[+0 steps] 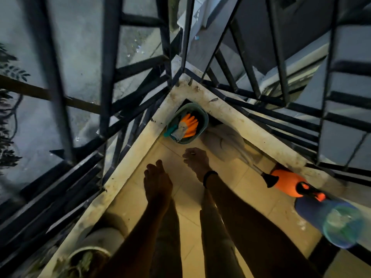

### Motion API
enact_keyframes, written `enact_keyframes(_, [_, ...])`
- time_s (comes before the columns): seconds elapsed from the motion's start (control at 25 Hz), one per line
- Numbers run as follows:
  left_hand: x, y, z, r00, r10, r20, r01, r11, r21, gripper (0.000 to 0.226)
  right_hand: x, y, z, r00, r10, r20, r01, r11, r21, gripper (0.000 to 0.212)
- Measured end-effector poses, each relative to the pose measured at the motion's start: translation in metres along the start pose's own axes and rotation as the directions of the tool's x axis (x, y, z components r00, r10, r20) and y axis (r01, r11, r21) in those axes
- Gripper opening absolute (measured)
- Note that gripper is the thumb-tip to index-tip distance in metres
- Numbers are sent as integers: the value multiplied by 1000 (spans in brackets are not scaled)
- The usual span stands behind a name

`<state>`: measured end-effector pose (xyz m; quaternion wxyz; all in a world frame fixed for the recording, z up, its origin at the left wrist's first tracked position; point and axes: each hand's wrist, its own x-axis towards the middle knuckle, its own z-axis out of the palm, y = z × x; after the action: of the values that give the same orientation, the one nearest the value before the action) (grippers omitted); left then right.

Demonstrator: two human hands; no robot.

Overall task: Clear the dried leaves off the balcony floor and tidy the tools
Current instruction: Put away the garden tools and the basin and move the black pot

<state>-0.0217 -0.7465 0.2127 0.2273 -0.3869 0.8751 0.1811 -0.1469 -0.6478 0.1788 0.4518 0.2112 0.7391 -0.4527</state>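
Held left hand (158,182) and right hand (196,160) apart above the tiled floor (247,183), fingers loose, gripping nothing. Had the basket (187,141) at 12 o'clock in the far corner, orange gloves (190,122) and a teal tool (169,131) inside. Had a pale cloth (226,141) just beside it at 2 o'clock, orange sprayer (287,185) at 3, plant pot (96,239) at 7

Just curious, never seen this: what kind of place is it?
Probably a corner of a home balcony, high up: dark metal railing on a low ledge, a tiled floor, and a basket holding orange gloves.
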Motion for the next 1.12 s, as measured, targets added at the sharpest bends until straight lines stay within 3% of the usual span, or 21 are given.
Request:
enact_keyframes(0.24, [-113, -16, -120, 987, -146, -73, 116, 940, -320, 41, -159, -52, -1, 996, -19, 93, 24, 998, -54, 8])
enact_keyframes(0.44, [-207, -21, -188, 896, -433, -101, 304, 763, -571, 47, -269, -71, -10, 981, -102, 168, 126, 981, -145, 9])
enact_keyframes(0.6, [-275, -25, -201, 749, -651, -128, 373, 572, -730, 37, -320, -60, -16, 936, -139, 322, 245, 916, -318, 3])
enact_keyframes(0.76, [-348, -24, -182, 550, -827, -120, 361, 364, -858, 34, -348, -44, -14, 866, -131, 482, 369, 818, -442, 3])
enact_keyframes(0.92, [-427, -30, -144, 389, -921, -33, 390, 197, -899, 33, -400, -14, -6, 821, -91, 563, 438, 732, -521, 8])
enact_keyframes(1.12, [-518, -80, -98, 134, -987, 88, 354, -35, -935, 34, -483, 53, 31, 735, -12, 678, 562, 570, -599, 9])
